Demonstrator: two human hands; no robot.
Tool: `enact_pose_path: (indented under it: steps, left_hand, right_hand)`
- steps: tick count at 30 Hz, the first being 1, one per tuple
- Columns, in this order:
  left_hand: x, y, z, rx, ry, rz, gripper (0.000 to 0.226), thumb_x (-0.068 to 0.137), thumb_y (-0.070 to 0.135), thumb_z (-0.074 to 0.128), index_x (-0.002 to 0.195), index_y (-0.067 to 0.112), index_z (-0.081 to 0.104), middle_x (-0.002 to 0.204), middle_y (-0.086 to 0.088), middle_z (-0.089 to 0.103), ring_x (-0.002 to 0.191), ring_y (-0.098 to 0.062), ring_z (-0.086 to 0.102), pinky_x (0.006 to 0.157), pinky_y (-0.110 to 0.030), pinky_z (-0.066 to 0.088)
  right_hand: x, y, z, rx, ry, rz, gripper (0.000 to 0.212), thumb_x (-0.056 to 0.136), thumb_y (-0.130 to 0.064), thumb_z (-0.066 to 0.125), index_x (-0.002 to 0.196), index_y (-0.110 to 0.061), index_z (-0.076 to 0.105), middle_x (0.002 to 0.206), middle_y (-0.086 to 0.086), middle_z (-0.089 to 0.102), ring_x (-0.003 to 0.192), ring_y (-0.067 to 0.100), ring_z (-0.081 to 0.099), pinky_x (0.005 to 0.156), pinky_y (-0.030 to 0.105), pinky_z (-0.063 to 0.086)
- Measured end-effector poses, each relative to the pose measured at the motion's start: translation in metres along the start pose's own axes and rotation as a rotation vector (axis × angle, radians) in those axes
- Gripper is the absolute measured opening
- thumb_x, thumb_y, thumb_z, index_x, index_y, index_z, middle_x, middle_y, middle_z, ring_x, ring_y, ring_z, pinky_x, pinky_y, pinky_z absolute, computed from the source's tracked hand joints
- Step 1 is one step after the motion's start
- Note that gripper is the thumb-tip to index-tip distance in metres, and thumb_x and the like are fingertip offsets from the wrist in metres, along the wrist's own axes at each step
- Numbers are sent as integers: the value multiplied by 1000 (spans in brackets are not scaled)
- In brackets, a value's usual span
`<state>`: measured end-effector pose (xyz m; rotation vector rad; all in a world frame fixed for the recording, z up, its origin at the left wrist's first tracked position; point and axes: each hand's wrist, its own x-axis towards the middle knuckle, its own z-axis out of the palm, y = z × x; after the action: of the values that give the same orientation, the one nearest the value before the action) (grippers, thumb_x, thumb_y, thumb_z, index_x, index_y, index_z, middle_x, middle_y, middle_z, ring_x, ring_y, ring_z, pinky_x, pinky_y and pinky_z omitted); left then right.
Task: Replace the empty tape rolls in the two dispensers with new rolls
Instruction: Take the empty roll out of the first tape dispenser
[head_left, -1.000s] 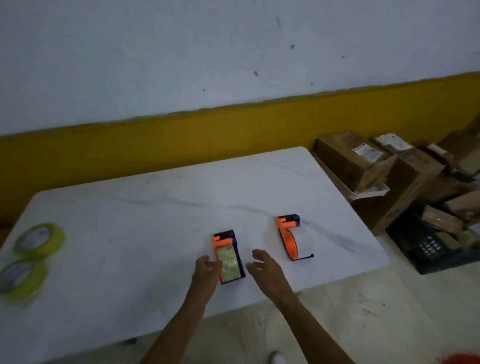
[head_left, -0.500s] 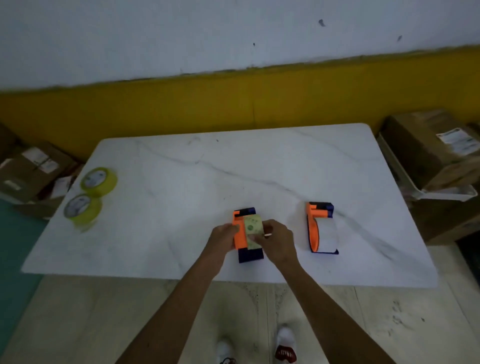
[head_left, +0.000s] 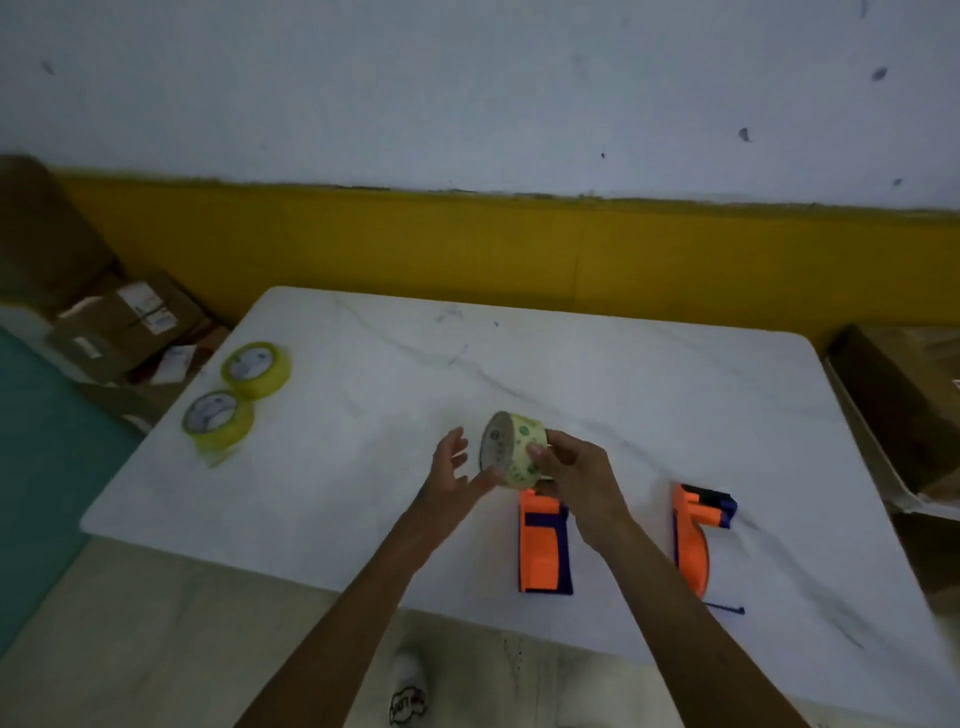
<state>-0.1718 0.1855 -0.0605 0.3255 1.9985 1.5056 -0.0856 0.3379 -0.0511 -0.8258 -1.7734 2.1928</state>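
Below, white marble table (head_left: 649, 395) meets yellow-banded wall (head_left: 415, 249).

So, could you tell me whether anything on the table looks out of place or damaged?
Nothing stands out. The right hand holds the spent roll above the near dispenser; two new rolls sit at the table's left edge.

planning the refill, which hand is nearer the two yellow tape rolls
Left. The left hand is nearer the yellow tape rolls; the right hand, holding the empty roll, is farther away.
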Motion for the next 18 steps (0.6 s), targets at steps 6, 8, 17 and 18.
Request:
enact_pose_path:
  steps: [6,8,17,18]
  left_hand:
    - [72,-10,-95,80,79,89,92,62,30,85,139,20,34,140,-4,45,124,-19,51,93,-32,56]
    - [98,-17,-132,133,121,63,98,58,40,84,140,21,33,142,-5,45,125,-19,50,98,-35,52]
    - [238,-38,-238,680,257,64,99,63,38,81,142,9,28,141,-15,38,126,-32,42,102,-41,43]
    - [248,-42,-241,730,250,75,100,63,38,81,142,10,28,141,-15,38,126,-33,42,101,-42,43]
  right_hand:
    - [71,6,99,57,-147,71,28,98,-18,52,119,-9,68,112,17,74,101,29,73,79,33,61]
    - [97,9,131,38,-121,107,29,98,-22,51,120,-9,66,115,18,72,103,31,71,80,34,62]
    - [167,29,203,-63,29,258,20,99,-18,49,110,-14,65,109,9,68,98,27,69,73,24,60]
    - [171,31,205,-69,39,267,20,99,-18,48,108,-15,65,109,9,69,99,29,69,75,26,60]
